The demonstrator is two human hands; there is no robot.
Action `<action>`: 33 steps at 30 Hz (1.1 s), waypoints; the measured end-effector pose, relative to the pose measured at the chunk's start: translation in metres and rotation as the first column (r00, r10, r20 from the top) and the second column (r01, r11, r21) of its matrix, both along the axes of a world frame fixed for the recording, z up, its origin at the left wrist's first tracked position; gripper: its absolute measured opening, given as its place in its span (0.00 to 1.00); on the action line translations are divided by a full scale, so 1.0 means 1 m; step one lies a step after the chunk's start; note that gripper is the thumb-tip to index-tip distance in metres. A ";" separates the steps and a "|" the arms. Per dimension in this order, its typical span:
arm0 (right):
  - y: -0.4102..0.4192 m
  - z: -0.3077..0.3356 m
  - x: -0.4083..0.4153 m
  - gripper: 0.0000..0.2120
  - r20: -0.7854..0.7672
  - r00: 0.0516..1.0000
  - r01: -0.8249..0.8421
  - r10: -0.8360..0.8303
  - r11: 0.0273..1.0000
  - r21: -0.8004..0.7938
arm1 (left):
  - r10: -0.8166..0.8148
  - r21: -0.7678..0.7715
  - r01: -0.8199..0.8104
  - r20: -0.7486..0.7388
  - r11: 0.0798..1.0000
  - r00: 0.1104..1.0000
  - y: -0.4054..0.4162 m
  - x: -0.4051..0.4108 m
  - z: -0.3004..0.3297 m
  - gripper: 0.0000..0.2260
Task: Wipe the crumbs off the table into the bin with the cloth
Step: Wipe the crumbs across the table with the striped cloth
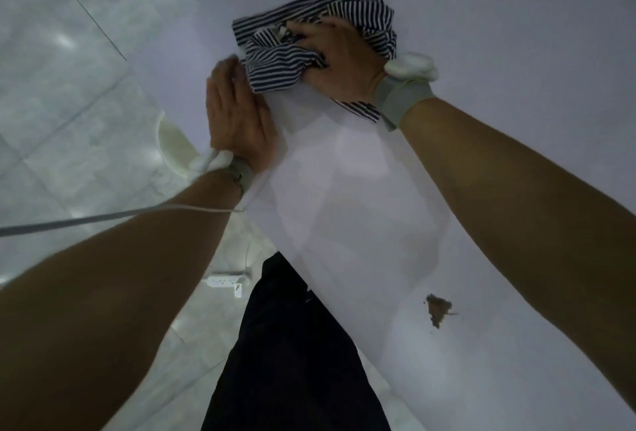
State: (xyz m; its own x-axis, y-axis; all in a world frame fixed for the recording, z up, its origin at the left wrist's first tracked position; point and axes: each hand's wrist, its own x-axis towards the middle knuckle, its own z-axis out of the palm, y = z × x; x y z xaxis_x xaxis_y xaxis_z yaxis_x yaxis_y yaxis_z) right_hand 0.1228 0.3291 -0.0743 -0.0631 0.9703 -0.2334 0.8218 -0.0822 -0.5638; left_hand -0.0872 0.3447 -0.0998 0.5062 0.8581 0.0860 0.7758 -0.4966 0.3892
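Head view, left to right: bin [172, 141] peeks under the table [516, 35] edge at centre-left; left hand [237, 114] lies flat, fingers straight; right hand [340, 59] bunches the striped cloth [285, 55], upper centre. Soft, light, best held crumpled. Crumbs [437, 308] remain lower right.

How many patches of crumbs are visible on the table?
1: a brown crumb patch on the white table, near the right forearm, well away from the striped cloth. More may be hidden under the cloth or arms.

The cloth [309, 42] lies on the table [481, 17] under the right grip [339, 59]. The left grip [234, 114] rests at the table edge just left of it. The bin [173, 145] sits on the floor below the left grip.
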 end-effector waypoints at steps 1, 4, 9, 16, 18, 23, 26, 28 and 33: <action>-0.011 0.001 0.000 0.21 -0.019 0.999 0.032 -0.033 0.999 -0.013 | -0.008 -0.005 0.008 -0.018 1.000 1.000 0.007 0.000 0.001 0.24; -0.074 0.003 -0.003 0.21 -0.027 0.999 0.044 -0.046 0.996 -0.071 | -0.042 0.007 0.043 -0.128 0.999 0.991 0.003 -0.002 -0.006 0.26; -0.173 0.009 -0.018 0.19 -0.089 0.990 0.105 -0.113 0.991 -0.086 | -0.062 0.030 0.072 -0.237 0.997 0.970 0.007 -0.004 -0.011 0.28; -0.270 0.011 -0.042 0.20 -0.148 0.966 0.190 -0.211 0.972 -0.141 | -0.129 0.066 0.150 -0.249 0.987 0.960 0.004 -0.002 -0.017 0.32; -0.291 0.010 -0.048 0.20 -0.171 0.955 0.217 -0.240 0.966 -0.143 | -0.133 0.071 0.156 -0.259 0.985 0.957 0.005 -0.003 -0.020 0.33; -0.345 0.010 -0.066 0.20 -0.218 0.928 0.285 -0.301 0.953 -0.104 | -0.120 0.039 0.137 -0.282 0.990 0.952 0.003 -0.003 -0.016 0.35; -0.377 0.011 -0.077 0.21 -0.226 0.912 0.328 -0.342 0.939 -0.099 | -0.120 -0.007 0.124 -0.288 0.992 0.950 0.002 -0.002 -0.009 0.34; -0.391 0.014 -0.083 0.22 -0.232 0.901 0.353 -0.366 0.930 -0.099 | -0.129 -0.011 0.132 -0.300 0.991 0.945 0.000 -0.003 -0.007 0.34; -0.399 0.028 -0.086 0.19 -0.254 0.888 0.342 -0.383 0.920 -0.192 | -0.128 -0.029 0.125 -0.304 0.992 0.944 -0.001 -0.002 -0.007 0.34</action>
